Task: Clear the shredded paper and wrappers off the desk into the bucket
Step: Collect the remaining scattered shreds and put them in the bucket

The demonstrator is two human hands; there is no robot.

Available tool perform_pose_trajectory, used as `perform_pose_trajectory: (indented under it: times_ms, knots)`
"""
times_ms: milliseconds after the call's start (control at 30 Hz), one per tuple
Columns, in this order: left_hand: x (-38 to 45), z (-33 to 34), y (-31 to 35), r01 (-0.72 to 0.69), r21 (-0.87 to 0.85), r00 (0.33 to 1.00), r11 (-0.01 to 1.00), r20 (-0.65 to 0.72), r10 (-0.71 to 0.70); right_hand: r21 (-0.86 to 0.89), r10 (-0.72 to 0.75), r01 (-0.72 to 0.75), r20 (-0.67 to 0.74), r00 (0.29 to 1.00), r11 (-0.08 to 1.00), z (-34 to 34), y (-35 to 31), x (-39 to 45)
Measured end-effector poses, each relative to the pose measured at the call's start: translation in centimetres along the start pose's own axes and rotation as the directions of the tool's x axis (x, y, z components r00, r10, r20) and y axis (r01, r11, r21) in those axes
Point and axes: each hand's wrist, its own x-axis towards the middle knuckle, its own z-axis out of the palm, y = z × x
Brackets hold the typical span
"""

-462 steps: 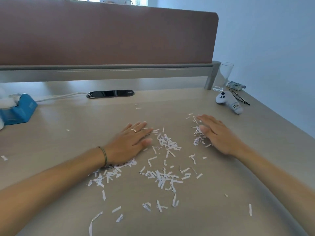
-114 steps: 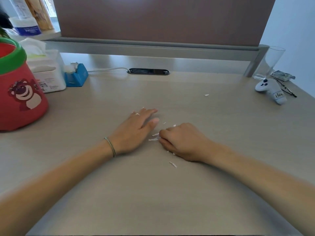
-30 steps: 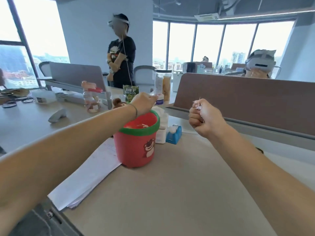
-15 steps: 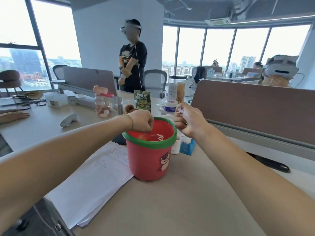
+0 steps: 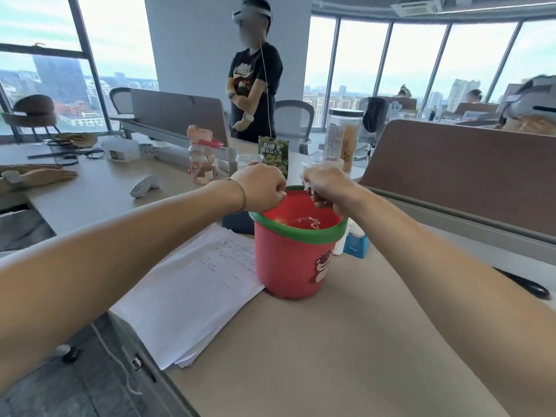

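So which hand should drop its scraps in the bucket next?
Right. The right hand grips paper scraps over the bucket; the left hand shows none.

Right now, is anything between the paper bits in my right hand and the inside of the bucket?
Nothing visible is. The right hand pinches the paper scraps directly above the open mouth of the red bucket, which has no lid. The left hand hangs over the near left rim, beside the drop path rather than under it.

Tall floor-to-ceiling windows [image 5: 358, 64] with dark frames showed a hazy city skyline in bright daylight. A white square pillar [image 5: 192, 43] stood between them. Brown fabric desk dividers [image 5: 457, 173] and grey mesh office chairs [image 5: 293, 118] filled the room.
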Motion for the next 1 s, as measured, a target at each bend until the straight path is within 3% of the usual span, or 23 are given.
perform_pose_trajectory:
  times_ms: [267, 367, 467, 700, 1000]
  knots:
    - [-1.1, -0.1, -0.5, 0.014, 0.002, 1.0, 1.0, 0.009, -0.014, -0.398, -0.122, 0.144, 0.08, 0.989, 0.906, 0.7, 1.2, 0.3]
    - [-1.2, -0.1, -0.3, 0.018, -0.005, 1.0, 1.0, 0.012, -0.018, -0.428, -0.128, 0.172, 0.13, 0.983, 0.887, 0.5, 1.5, 0.2]
    - [-1.3, 0.1, -0.1, 0.016, 0.011, 1.0, 1.0, 0.005, -0.016, -0.542, -0.197, 0.25, 0.156, 0.968, 0.802, 0.3, 1.2, -0.3]
    - [-1.4, -0.1, 1.0, -0.018, 0.055, 0.997, 0.998, -0.078, 0.023, -0.644, -0.175, 0.349, 0.319, 0.931, 0.68, -0.7, -0.5, -2.7]
    - [-0.6, 0.3, 7.6, -0.174, -0.015, 0.976, 0.985, -0.14, 0.17, -0.794, -0.279, 0.33, 0.21, 0.937, 0.511, -8.9, -0.2, -9.3]
